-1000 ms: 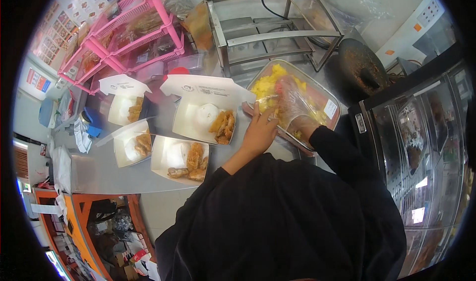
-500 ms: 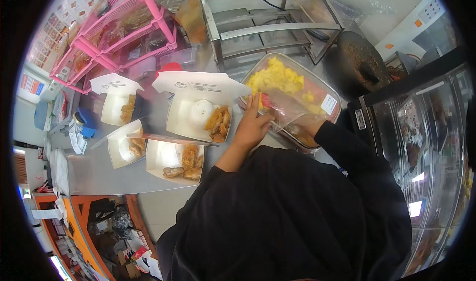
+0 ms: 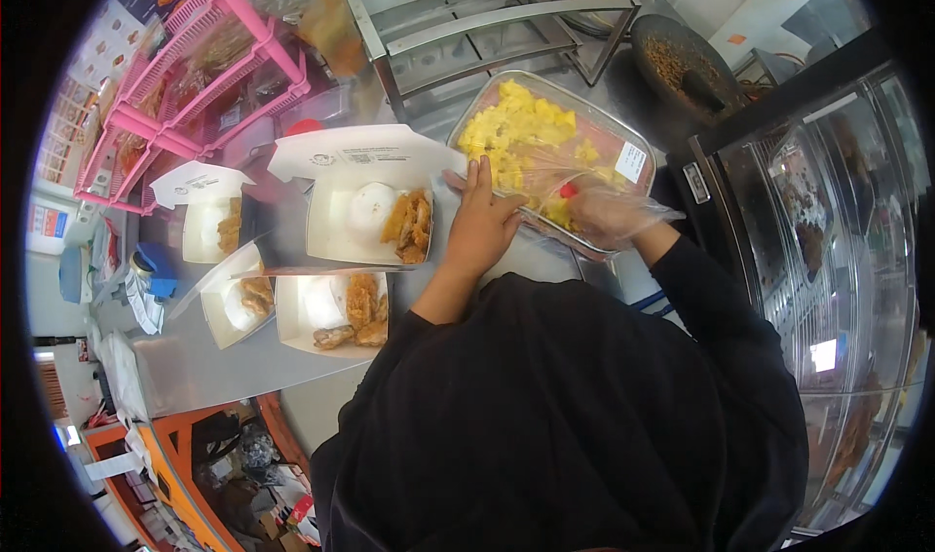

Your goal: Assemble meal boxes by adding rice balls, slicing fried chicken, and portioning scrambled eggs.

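A clear rectangular tray (image 3: 596,249) of yellow, scrambled-egg-like food (image 3: 521,123) sits slanted on the metal counter in front of me. My left hand (image 3: 477,223) grips its near left edge, fingers over the rim and thumb apart. Inside the tray's near right part is my right hand (image 3: 614,208), wearing a loose clear plastic glove. Its fingers are bent together beside a small red thing (image 3: 568,190), too hidden to name. To the left stand open white food boxes, the nearest large one (image 3: 365,255) beside my left forearm; they hold rice (image 3: 370,209) and fried chicken (image 3: 409,223).
A pink plastic rack (image 3: 185,114) stands at the back left, and a metal frame stand (image 3: 506,11) at the back. A dark stone mortar (image 3: 687,65) is beyond the tray's right. The glass display case (image 3: 828,260) borders my right side. Orange shelving (image 3: 175,459) is low left.
My gloved right hand has shifted up and inward over the tray, with the red thing further right. The left hand stays at the tray's edge. The whole view has shifted slightly.
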The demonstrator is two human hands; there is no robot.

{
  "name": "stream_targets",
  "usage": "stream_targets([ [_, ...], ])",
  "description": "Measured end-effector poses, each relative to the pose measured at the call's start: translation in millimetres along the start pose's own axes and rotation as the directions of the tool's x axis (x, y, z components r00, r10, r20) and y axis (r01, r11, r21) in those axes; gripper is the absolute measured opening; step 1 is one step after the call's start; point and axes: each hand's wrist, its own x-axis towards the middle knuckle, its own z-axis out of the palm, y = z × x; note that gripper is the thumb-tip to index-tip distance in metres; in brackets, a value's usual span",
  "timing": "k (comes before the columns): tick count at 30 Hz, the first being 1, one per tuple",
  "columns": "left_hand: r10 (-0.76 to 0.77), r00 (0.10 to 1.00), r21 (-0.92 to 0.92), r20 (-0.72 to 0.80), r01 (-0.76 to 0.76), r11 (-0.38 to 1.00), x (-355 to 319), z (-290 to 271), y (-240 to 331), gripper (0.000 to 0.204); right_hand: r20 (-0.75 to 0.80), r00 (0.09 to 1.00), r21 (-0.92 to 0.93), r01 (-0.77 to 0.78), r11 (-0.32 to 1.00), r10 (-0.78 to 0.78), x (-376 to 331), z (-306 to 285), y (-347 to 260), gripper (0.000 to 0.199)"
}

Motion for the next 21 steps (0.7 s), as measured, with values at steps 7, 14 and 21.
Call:
stream_targets([
  [7, -0.011, 1.0, 0.001, -0.003, 0.011, 1.0, 0, -1, 1, 0.024, -0.351, 0.844, 0.294, -0.313, 0.903, 0.406, -2, -4, -57, 0.031],
  [14, -0.008, 1.0, 0.046, -0.01, 0.008, 0.999, -2, 0, -4, 0.023, -0.214, 0.916, 0.394, -0.237, 0.888, 0.339, -12, -15, -77, 0.043],
  [21, -0.011, 1.0, 0.05, -0.018, 0.012, 0.999, -2, 0, -4, 0.023, -0.214, 0.887, 0.323, -0.331, 0.887, 0.409, -9, -7, -77, 0.045],
])
